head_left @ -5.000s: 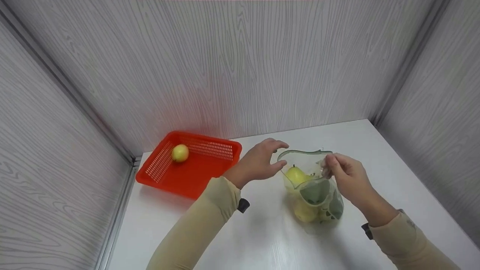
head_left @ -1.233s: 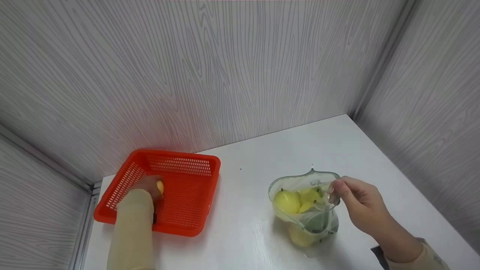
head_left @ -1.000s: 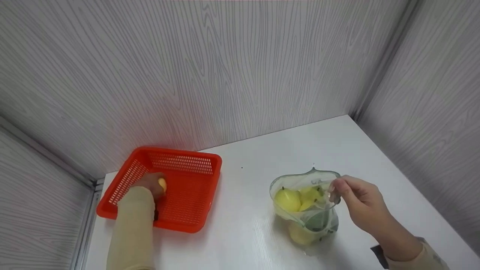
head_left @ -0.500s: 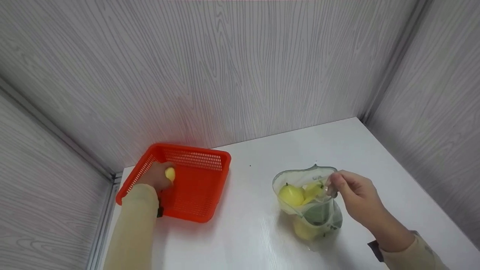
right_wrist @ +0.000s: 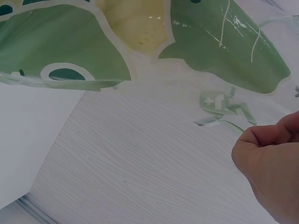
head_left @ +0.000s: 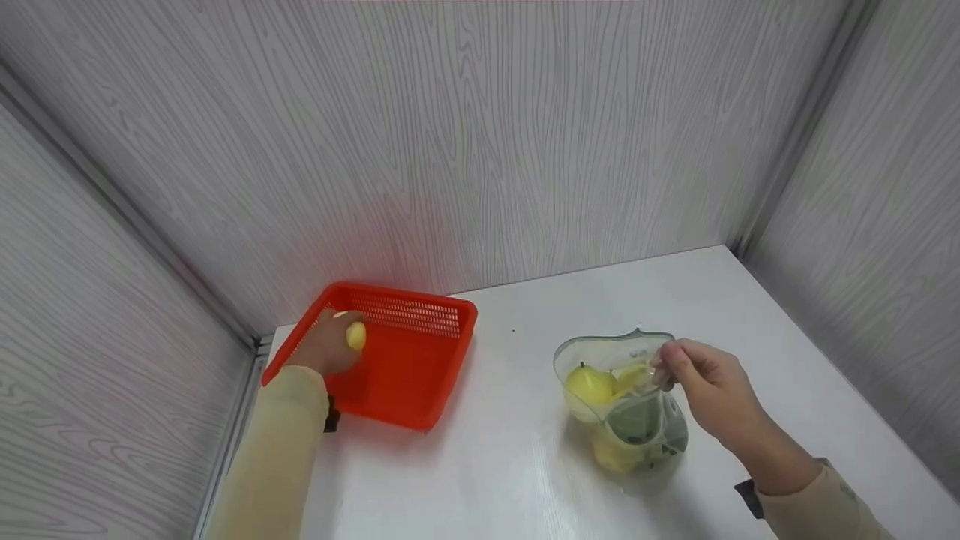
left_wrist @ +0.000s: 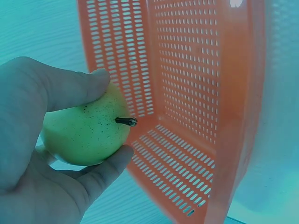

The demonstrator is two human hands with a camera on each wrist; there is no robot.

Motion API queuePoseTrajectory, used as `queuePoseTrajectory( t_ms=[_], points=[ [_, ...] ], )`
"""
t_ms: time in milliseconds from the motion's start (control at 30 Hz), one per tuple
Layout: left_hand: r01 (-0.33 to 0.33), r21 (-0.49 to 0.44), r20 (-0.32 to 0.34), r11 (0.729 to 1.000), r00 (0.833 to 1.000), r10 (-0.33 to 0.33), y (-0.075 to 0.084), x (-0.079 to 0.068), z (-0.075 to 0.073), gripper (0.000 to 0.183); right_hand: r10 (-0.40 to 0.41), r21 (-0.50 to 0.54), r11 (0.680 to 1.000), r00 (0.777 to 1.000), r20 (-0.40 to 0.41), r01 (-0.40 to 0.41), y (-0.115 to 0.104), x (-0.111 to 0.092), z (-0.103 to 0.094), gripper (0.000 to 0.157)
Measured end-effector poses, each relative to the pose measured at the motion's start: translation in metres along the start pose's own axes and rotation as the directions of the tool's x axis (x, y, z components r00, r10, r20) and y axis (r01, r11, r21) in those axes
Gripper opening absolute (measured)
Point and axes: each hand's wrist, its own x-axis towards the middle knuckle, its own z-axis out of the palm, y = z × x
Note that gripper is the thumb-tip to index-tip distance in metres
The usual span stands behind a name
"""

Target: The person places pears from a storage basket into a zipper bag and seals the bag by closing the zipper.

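Note:
My left hand (head_left: pixel 330 345) grips a yellow-green pear (head_left: pixel 356 336) over the left part of the red basket (head_left: pixel 397 371). Thumb and fingers curl round the pear, and its dark stem faces the basket in the left wrist view. Farther right, a clear plastic bag with green print (head_left: pixel 636 420) stands with its mouth spread. Several pears (head_left: pixel 589 385) lie inside it. My right hand (head_left: pixel 712 382) pinches the right side of the bag's rim between thumb and fingers. The right wrist view shows the bag's green-printed side and the pinching hand (right_wrist: pixel 271 161).
The white table (head_left: pixel 510 450) carries the basket at left and the bag at right. Behind it rises a wood-grain wall (head_left: pixel 480 150), with further panels at both sides. Slotted side walls enclose the basket.
My left hand has gone from beside the bag's mouth to the basket and taken hold of the pear there, now slightly raised. The right hand keeps its pinch. The head view has shifted.

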Motion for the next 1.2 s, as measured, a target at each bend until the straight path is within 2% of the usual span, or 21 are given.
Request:
queuePoseTrajectory(
  t_ms=[267,567,733,933,1067,1200],
  points=[
    [-0.015,-0.031,-0.070,0.999,0.998,0.013,0.033,-0.001,-0.013,0.074,0.025,-0.016,1.000,0.999,0.023,-0.025,0.012,0.013,0.001,0.030],
    [-0.079,-0.008,-0.131,0.997,0.988,0.077,0.065,-0.001,-0.026,0.072,0.050,0.000,0.999,0.998,0.027,-0.050,0.016,0.026,0.003,0.032],
    [-0.145,0.010,-0.138,0.989,0.980,0.145,0.082,-0.005,-0.028,0.071,0.075,-0.005,0.997,0.997,0.031,-0.075,0.016,0.031,0.007,0.035],
    [-0.174,0.010,-0.129,0.985,0.976,0.174,0.114,-0.011,-0.024,0.070,0.108,-0.024,0.994,0.993,0.037,-0.107,0.016,0.036,0.008,0.038],
    [-0.245,0.044,-0.133,0.968,0.959,0.249,0.137,-0.017,-0.020,0.069,0.126,-0.016,0.992,0.991,0.042,-0.125,0.017,0.039,0.009,0.039],
    [-0.339,0.081,-0.140,0.937,0.927,0.347,0.158,-0.027,-0.015,0.067,0.145,-0.008,0.989,0.988,0.053,-0.145,0.017,0.041,0.011,0.039]
  ],
)
